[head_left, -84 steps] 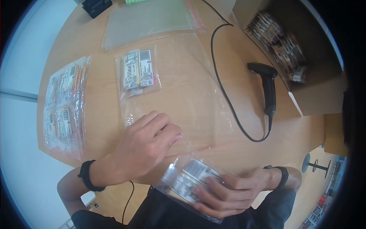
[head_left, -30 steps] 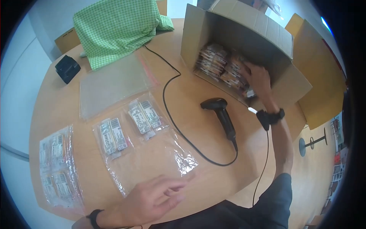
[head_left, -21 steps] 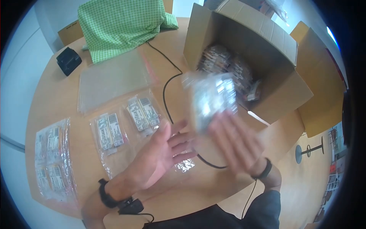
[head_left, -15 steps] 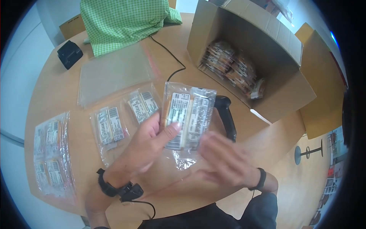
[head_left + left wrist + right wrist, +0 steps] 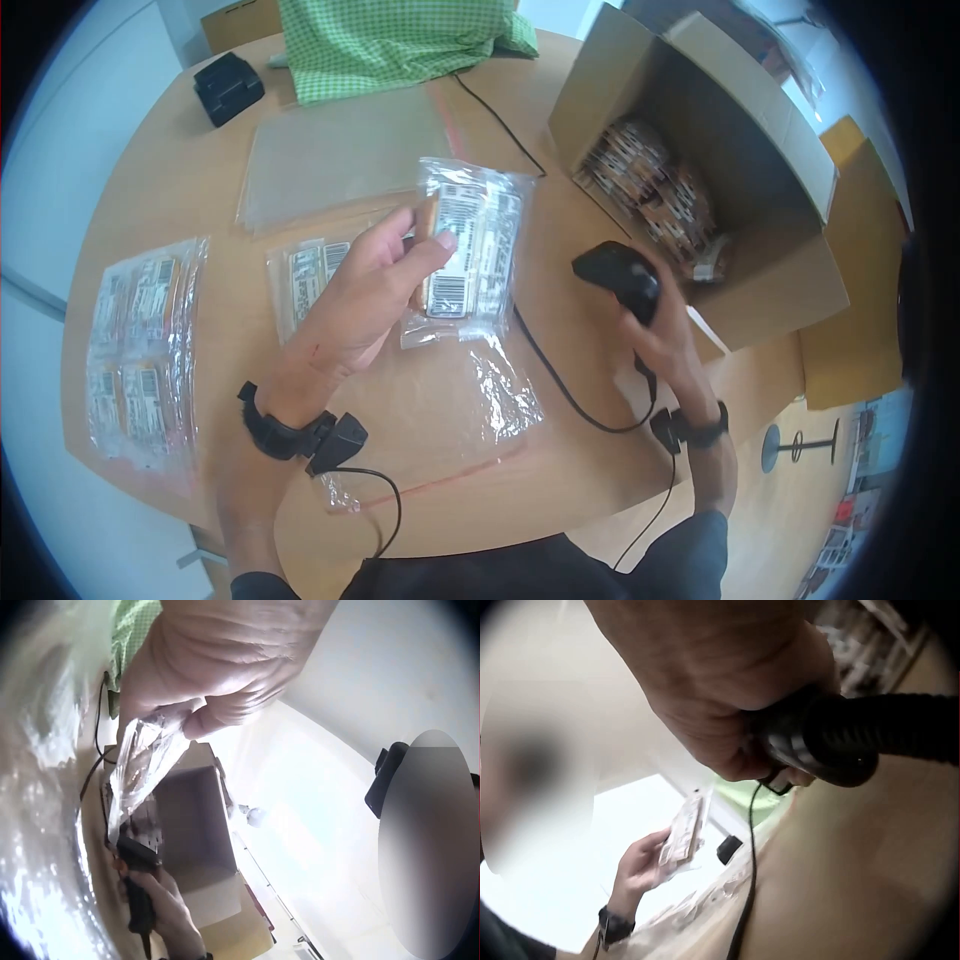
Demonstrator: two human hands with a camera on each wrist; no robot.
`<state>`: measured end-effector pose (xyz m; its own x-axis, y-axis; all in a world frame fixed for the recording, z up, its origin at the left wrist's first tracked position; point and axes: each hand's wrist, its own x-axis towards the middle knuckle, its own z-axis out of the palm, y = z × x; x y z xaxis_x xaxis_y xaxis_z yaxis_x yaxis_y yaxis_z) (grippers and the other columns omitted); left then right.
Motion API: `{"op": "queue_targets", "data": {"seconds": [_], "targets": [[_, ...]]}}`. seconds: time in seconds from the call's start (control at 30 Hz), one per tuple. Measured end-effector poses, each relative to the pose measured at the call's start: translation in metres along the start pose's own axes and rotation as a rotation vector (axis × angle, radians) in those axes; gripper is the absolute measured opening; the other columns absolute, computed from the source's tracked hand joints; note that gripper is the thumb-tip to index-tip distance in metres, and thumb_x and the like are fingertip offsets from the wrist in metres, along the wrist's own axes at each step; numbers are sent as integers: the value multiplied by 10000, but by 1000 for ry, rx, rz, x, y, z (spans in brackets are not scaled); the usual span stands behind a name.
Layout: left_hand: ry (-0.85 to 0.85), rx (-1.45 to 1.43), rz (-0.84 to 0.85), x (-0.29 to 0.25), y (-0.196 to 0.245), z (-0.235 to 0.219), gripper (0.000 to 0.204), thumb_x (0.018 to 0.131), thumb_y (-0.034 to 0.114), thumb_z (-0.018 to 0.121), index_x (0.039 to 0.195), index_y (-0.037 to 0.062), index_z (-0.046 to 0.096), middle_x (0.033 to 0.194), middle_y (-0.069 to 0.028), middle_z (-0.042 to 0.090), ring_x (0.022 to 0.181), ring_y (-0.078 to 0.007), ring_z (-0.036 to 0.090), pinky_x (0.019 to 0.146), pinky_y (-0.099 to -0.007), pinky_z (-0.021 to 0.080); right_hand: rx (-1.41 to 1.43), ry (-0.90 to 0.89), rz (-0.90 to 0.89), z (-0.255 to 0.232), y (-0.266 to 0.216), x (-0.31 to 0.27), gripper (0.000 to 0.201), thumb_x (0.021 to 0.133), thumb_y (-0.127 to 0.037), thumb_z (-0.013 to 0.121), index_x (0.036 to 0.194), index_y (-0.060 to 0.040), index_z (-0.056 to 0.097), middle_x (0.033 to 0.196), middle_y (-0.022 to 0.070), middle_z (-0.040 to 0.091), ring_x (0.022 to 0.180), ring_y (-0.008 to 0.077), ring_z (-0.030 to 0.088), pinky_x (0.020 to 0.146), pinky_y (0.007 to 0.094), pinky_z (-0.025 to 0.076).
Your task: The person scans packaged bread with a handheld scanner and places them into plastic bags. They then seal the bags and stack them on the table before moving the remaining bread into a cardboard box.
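Observation:
My left hand [image 5: 362, 290] pinches a clear packet [image 5: 470, 250] with two labelled, barcoded items inside, thumb on its front, raised above the table. In the left wrist view the packet's clear film [image 5: 146, 761] hangs from the left fingers. My right hand [image 5: 665, 335] grips the black handheld scanner [image 5: 618, 275], whose head points left towards the packet. From the right wrist view, the right hand [image 5: 727, 690] is curled round the scanner's handle [image 5: 817, 739]. Below the left hand lies a large clear bag [image 5: 430, 420], with another packet [image 5: 305, 285] partly behind that hand.
Filled clear bags [image 5: 140, 350] lie at the left. Flat empty bags [image 5: 340, 145] are at the back, near a green checked cloth [image 5: 390, 45] and a black device [image 5: 228, 88]. An open cardboard box [image 5: 780, 270] with many packets stands right. The scanner cable [image 5: 570, 400] crosses the table.
The right hand has taken a packet from the box and passed it to the left hand, then taken hold of the scanner and lifted it. The head view has shifted.

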<state>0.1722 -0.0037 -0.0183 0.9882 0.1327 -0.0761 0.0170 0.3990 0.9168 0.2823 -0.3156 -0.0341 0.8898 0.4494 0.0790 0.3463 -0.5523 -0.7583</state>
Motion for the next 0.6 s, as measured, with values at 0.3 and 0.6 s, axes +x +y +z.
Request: {"op": "queue_targets", "data": {"seconds": [0.3,0.6], "targets": [[-111,85,6,1,-13,1,396,1144,275,534,1397,-23,594,1159,-13,675,1029,-51,618,880,-253,533,-221,-170,-742,32,-77,-47,948,735,-41,875,1549,86,407,1354,290,665,1094,396,748,853,413,626],[-150,112,19,-1,-12,1,404,1149,295,530,1374,-33,603,1116,-2,660,1007,-43,567,885,-258,503,-166,-259,-663,47,-76,-37,939,779,-28,828,1583,54,350,1364,292,655,1093,410,740,835,430,619]]}}
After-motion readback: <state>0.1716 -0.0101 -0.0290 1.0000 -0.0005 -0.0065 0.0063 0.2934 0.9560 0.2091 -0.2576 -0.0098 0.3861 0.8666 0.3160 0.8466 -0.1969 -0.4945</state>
